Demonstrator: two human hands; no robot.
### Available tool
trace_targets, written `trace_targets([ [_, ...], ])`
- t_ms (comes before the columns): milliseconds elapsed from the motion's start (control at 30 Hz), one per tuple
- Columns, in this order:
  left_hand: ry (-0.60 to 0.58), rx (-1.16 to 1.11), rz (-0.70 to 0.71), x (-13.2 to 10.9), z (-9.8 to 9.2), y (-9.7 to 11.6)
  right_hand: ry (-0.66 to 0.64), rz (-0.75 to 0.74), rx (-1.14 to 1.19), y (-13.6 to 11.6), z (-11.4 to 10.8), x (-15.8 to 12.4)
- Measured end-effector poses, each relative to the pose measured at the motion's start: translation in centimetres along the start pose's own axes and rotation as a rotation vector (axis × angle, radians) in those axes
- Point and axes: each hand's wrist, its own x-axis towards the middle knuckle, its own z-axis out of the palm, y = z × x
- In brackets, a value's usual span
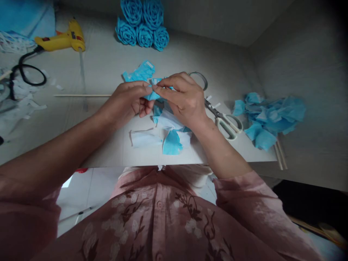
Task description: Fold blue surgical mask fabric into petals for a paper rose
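Note:
My left hand (130,101) and my right hand (182,98) meet above the middle of the table, both pinching a small folded piece of blue fabric (153,95) between thumbs and fingertips. More blue and white fabric pieces (168,136) lie on the table just below my hands. Another blue scrap (140,72) lies just beyond my fingers.
Scissors (227,121) lie right of my right hand, beside a pile of blue scraps (269,117) and thin sticks (280,156). Finished blue fabric roses (143,25) stand at the back. A yellow glue gun (62,39), its black cord, a thin wooden stick (81,95) and white scraps are at the left.

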Motion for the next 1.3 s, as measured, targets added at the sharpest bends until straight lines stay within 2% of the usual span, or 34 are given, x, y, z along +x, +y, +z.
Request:
trace_targets([
  [167, 0.04, 0.025, -0.021, 0.0, 0.2, 0.2, 0.083, -0.125, -0.061, 0.0, 0.1, -0.1],
  [267, 0.036, 0.062, 0.017, -0.2, 0.2, 0.1, 0.056, -0.09, -0.034, 0.3, 0.4, -0.2],
  [367, 0.056, 0.072, 0.047, -0.2, 0.2, 0.0, 0.084, -0.059, 0.097, 0.4, 0.6, -0.3],
  [467, 0.082, 0.101, 0.069, -0.2, 0.3, 0.0, 0.123, 0.07, 0.273, 0.0, 0.2, -0.3],
  [600, 0.135, 0.172, 0.108, 0.0, 0.3, -0.1, 0.048, 0.33, 0.585, -0.4, -0.2, -0.1],
  [667, 0.151, 0.22, 0.12, 0.0, 0.4, -0.2, 0.003, 0.378, 0.702, -0.1, 0.2, -0.1],
  [733, 0.156, 0.261, 0.127, -0.1, 0.5, -0.3, -0.002, 0.358, 0.763, 0.3, 0.9, -0.1],
  [867, 0.149, 0.291, 0.144, -0.3, 0.4, -0.3, -0.007, 0.35, 0.662, 1.0, 2.0, -0.3],
  [1033, 0.102, 0.161, 0.064, -0.4, 0.4, 0.1, -0.032, 0.347, 0.552, 1.1, 1.9, -0.4],
  [1300, 0.225, 0.167, 0.081, -0.2, 0.5, 0.2, -0.037, 0.341, 0.561, 1.2, 1.9, -0.5],
])
